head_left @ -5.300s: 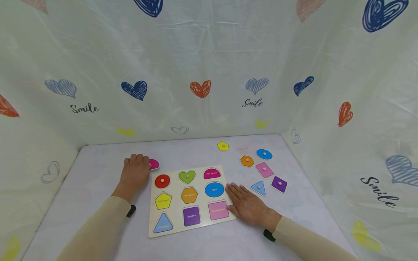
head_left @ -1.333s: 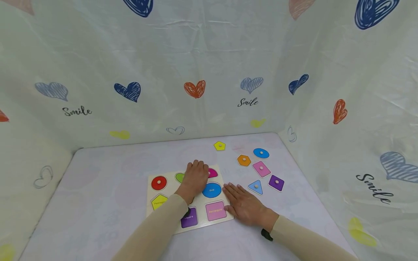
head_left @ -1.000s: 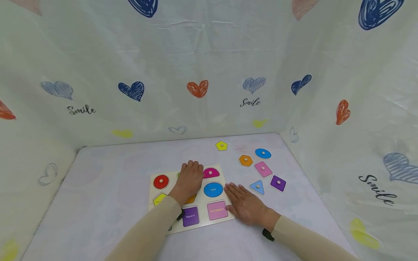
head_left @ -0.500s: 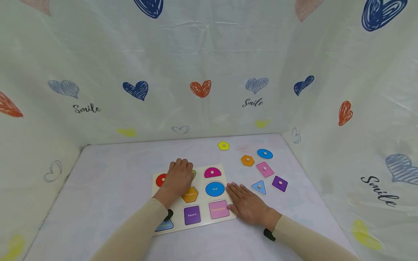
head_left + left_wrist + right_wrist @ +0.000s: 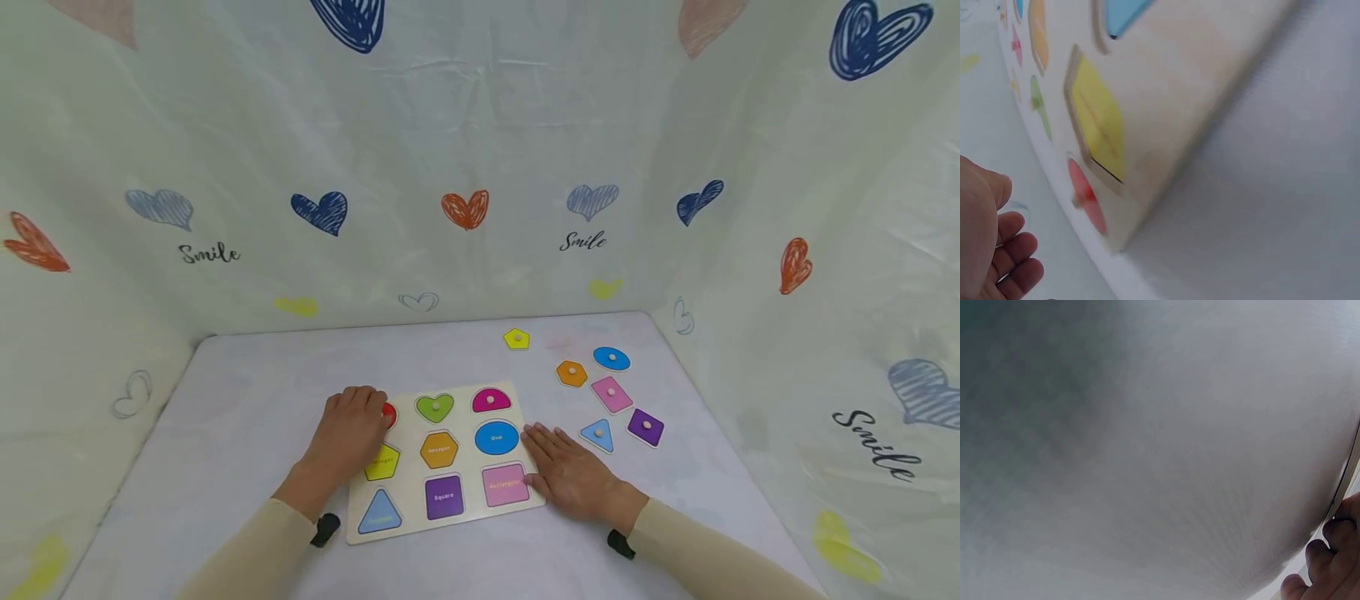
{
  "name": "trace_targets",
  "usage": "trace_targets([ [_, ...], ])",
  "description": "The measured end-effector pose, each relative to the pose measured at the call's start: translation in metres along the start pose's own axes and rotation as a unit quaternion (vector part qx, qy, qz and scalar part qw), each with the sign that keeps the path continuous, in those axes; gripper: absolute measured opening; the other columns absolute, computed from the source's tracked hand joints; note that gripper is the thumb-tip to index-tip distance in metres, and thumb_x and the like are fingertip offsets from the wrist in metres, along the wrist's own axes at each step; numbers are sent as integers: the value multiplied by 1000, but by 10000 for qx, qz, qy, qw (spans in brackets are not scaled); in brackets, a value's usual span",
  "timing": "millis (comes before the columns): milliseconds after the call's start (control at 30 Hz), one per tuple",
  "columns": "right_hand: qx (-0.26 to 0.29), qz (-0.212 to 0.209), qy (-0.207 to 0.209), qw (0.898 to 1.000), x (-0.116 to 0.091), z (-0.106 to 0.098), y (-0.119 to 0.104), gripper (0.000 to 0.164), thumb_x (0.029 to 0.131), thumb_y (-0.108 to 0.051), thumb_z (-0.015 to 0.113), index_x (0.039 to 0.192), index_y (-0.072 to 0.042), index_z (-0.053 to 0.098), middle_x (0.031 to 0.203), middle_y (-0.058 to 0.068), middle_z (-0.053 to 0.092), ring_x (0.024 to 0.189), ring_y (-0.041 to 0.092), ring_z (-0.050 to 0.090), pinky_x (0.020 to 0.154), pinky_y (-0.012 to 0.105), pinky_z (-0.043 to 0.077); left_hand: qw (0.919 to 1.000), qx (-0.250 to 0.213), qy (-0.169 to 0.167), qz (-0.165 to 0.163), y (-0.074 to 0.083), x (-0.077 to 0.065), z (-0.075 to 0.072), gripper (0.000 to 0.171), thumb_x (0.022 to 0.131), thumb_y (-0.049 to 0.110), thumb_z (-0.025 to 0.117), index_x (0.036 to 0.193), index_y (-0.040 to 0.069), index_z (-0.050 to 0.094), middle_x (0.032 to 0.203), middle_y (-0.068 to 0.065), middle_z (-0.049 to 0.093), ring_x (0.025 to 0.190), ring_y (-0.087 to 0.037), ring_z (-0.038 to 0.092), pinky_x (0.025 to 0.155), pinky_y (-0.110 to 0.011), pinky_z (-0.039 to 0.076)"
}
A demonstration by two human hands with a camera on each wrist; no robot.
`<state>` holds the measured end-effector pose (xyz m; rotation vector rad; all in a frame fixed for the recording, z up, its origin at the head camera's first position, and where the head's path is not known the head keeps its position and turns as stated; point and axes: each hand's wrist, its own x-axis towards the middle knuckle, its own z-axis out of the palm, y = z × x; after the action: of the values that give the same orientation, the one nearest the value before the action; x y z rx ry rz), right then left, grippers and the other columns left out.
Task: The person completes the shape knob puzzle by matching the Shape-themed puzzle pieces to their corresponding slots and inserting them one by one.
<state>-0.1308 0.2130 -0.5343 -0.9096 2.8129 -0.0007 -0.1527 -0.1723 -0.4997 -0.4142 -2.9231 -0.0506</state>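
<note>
A white shape puzzle board [image 5: 410,471] lies on the table. Knobbed pieces fill its red circle [image 5: 1088,197], green heart [image 5: 433,408] and magenta half round [image 5: 491,401] slots. My left hand [image 5: 341,442] is over the board's left edge by the circle, which it partly covers in the head view. Its fingers [image 5: 1019,247] hang loosely curled, with nothing held, in the left wrist view. My right hand [image 5: 573,477] lies flat, fingers straight, its fingertips and thumb against the board's right edge. Only its fingers [image 5: 1329,550] show in the right wrist view.
Right of the board lie loose knobbed pieces: a blue triangle [image 5: 598,434], purple square [image 5: 646,427], pink rectangle [image 5: 612,394], orange hexagon [image 5: 572,373] and blue oval [image 5: 612,358]. A yellow pentagon [image 5: 517,338] sits farther back. A heart-printed curtain [image 5: 390,150] surrounds the table.
My left hand carried the magenta half round from left of the board into its slot, let it go, and moved back left. My right hand stayed at the board's edge.
</note>
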Motion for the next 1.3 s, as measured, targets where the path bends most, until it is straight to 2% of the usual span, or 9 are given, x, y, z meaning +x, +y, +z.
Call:
trace_targets([
  [233,19,0,-19,10000,0,1,0,74,110,-57,40,167,-10,29,174,6,31,162,28,26,131,48,25,9997,-243,42,-65,-23,-48,-4,57,91,22,83,136,-4,62,134,-21,65,130,-41,56,113,-62,45],
  [367,68,11,-52,10000,0,1,1,74,110,-56,41,167,-10,29,174,7,31,162,28,25,131,48,24,9994,-267,-206,-126,-25,-69,-2,59,91,27,83,138,-1,60,139,-20,62,135,-39,54,117,-62,42],
  [533,89,19,-47,9999,0,1,1,74,110,-56,42,167,-10,29,174,7,31,162,28,25,131,48,24,9974,-307,-621,-210,-23,-87,1,64,94,35,79,144,2,57,149,-18,58,143,-38,48,122,-64,36],
  [800,-1,-13,0,10000,0,2,1,75,110,-57,41,167,-10,30,174,7,31,162,28,25,131,48,24,9910,-366,-1289,51,-21,-108,3,79,97,49,72,156,2,49,161,-18,48,152,-39,40,125,-62,32],
  [967,-68,-23,6,10000,0,2,0,75,110,-58,40,167,-11,30,174,6,31,162,28,26,131,47,25,9850,-414,-1665,210,-22,-114,6,82,100,56,63,160,3,43,167,-15,41,157,-37,33,127,-64,26],
  [1300,125,-46,62,9999,0,2,0,73,110,-55,42,166,-9,31,173,7,33,162,28,27,130,49,26,9808,-556,-1839,324,-26,-116,10,84,103,61,55,164,6,36,172,-11,35,160,-33,28,129,-63,21],
])
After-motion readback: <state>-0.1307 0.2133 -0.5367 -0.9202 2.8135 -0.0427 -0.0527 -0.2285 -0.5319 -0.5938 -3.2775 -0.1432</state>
